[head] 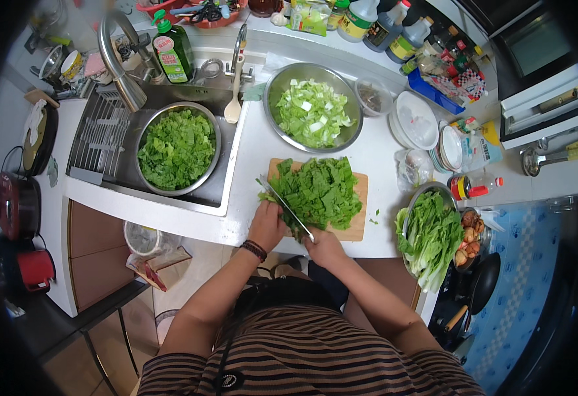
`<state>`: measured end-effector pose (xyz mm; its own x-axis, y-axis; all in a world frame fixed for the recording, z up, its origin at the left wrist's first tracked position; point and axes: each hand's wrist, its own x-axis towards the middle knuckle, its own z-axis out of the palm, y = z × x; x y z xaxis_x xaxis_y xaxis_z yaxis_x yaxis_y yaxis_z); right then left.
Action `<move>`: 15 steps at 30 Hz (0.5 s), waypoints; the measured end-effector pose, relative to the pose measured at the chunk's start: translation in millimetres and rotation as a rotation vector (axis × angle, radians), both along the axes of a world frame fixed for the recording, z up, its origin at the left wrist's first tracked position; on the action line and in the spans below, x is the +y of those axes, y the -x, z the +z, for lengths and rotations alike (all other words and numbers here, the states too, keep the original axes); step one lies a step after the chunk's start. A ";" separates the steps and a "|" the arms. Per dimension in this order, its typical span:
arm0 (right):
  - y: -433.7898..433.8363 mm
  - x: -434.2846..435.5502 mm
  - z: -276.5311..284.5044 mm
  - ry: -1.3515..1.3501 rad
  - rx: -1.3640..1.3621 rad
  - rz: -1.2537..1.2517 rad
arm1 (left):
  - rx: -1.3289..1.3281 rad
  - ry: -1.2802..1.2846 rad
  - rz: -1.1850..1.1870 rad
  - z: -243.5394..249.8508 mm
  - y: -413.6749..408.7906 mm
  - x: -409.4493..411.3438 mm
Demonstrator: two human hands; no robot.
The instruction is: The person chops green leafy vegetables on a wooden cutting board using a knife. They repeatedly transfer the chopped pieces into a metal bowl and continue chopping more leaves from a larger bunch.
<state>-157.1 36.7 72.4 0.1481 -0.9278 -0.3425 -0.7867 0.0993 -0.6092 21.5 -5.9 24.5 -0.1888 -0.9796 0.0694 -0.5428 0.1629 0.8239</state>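
Observation:
My right hand (324,249) grips the handle of a kitchen knife (287,208), its blade slanting up and to the left. Close beside the blade, my left hand (268,226) presses on leafy greens at the left edge of the wooden cutting board (361,208); its fingertips are partly hidden. A heap of cut green leaves (319,193) covers most of the board. Behind it stands a steel bowl (270,116) of pale chopped stems and leaves (313,113). Another steel bowl (216,148), full of chopped dark green leaves (179,148), sits in the sink (228,163).
At right, a bowl of whole leafy greens (430,237) overhangs the counter edge beside a bowl of onions (471,237). White bowls (415,119) and stacked plates (450,147) stand farther back. The faucet (120,64) arches over the sink, near a green soap bottle (174,52) and a wooden spoon (234,99).

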 end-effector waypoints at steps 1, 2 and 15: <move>4.1 -2.8 10.9 -0.021 -0.039 0.015 | -0.003 0.044 -0.007 5.4 1.9 2.6; 13.9 -10.1 27.5 -0.093 -0.058 -0.013 | -0.006 0.087 -0.012 12.1 5.1 4.6; 95.4 -170.4 111.3 -0.025 0.648 0.906 | -0.250 0.109 0.150 17.2 63.0 7.0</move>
